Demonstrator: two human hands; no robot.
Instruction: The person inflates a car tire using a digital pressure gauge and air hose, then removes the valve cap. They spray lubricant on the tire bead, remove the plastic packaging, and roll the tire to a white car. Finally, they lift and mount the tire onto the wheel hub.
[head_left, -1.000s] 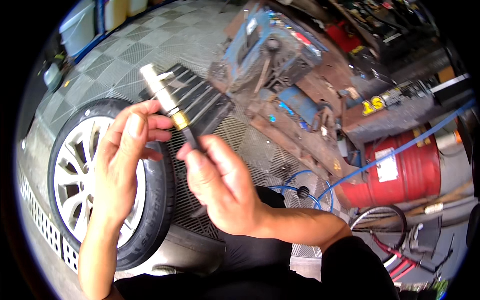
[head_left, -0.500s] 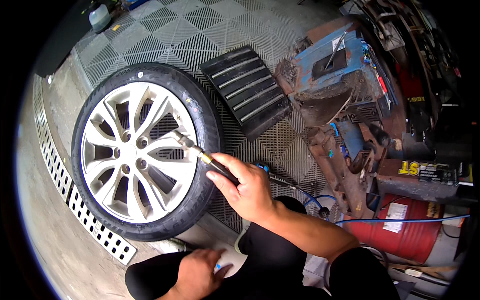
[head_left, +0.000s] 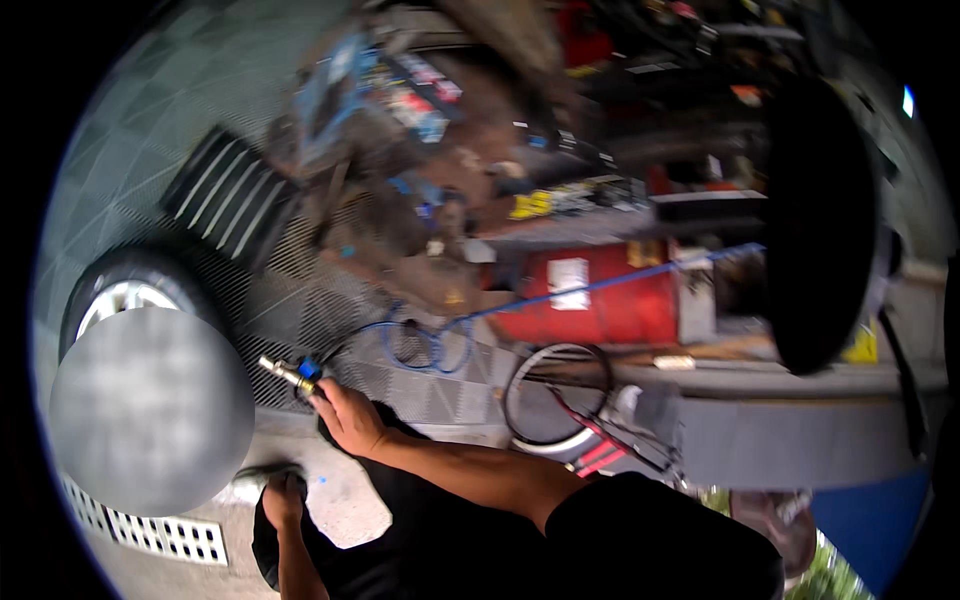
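Note:
My right hand (head_left: pixel 350 418) grips a brass-tipped air nozzle (head_left: pixel 285 374) with a blue fitting, its tip pointing up-left toward the wheel. A thin blue hose (head_left: pixel 600 287) runs from it across the floor to the right. My left hand (head_left: pixel 283 497) is low by my knee on the pale floor, touching a small grey thing (head_left: pixel 250 482) that is too blurred to name. The car wheel with its black tyre (head_left: pixel 135 270) lies flat at the left. A round grey blur hides most of the wheel.
A black ribbed mat (head_left: pixel 228 200) lies beyond the wheel. A red drum (head_left: pixel 600 305) lies on its side mid-frame, with cluttered machinery behind it. A large black tyre (head_left: pixel 820 220) stands at the right. A wire hoop (head_left: pixel 555 400) and a floor drain grate (head_left: pixel 170 537) are close by.
The view has swung right, so the wheel now sits at the far left. My right hand and the nozzle have come off the tyre's edge. My left hand stays low.

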